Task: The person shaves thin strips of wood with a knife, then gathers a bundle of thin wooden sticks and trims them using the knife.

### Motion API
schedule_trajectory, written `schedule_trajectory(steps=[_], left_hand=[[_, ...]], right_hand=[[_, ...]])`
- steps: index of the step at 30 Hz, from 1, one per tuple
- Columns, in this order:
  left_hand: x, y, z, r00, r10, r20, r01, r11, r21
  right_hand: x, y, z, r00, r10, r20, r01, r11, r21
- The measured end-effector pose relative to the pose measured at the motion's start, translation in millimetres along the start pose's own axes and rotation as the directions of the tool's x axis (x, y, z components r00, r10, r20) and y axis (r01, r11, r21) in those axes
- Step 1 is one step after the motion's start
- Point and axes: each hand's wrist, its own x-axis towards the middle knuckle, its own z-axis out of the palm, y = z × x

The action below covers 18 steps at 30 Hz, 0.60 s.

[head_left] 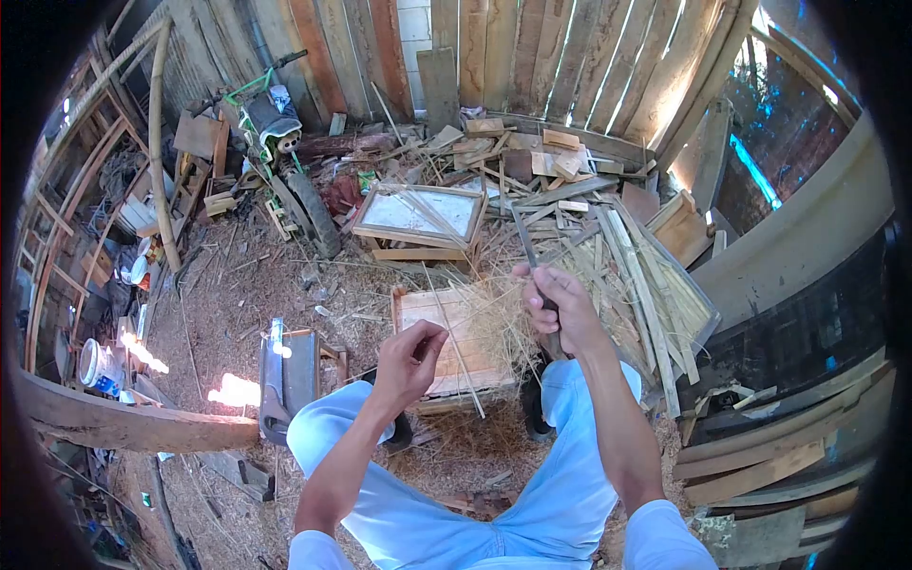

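My right hand (562,309) is wrapped round the dark handle of a knife (524,236), its long narrow blade pointing up and away from me. My left hand (410,366) is closed in a pinch, thumb against fingers. A thin bamboo stick (464,366) runs at a slant through its fingertips. Behind the stick, between my knees, a shallow wooden box (432,313) sits on the ground. A tangle of fine, straw-like shavings (503,323) spreads over its right side, close to the knife hand.
Beyond the box stands a wooden frame with a pale panel (418,211), before heaped wood scraps (532,157). Long strips (636,294) lie right. A small bike (294,180) leans back left. A dark stool-like object (290,375) is by my left knee, near a curved beam (142,413).
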Motion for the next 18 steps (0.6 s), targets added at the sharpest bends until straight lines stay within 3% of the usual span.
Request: schedule_trajectory(steps=[6, 12, 18], left_hand=[[0, 0, 2, 0.995, -0.087, 0.051, 0.089, 0.995, -0.034], [1, -2, 0, 0.998, -0.056, 0.031, 0.058, 0.997, -0.054], [-1, -2, -5, 0.999, -0.031, 0.032, 0.032, 0.999, -0.031]], right_hand=[[-4, 24, 34, 0.956, 0.182, 0.229, -0.145, 0.975, -0.170], [-1, 16, 27, 0.971, 0.159, 0.177, -0.134, 0.980, -0.148], [-2, -4, 1, 1.000, 0.002, 0.018, -0.003, 1.000, 0.012]])
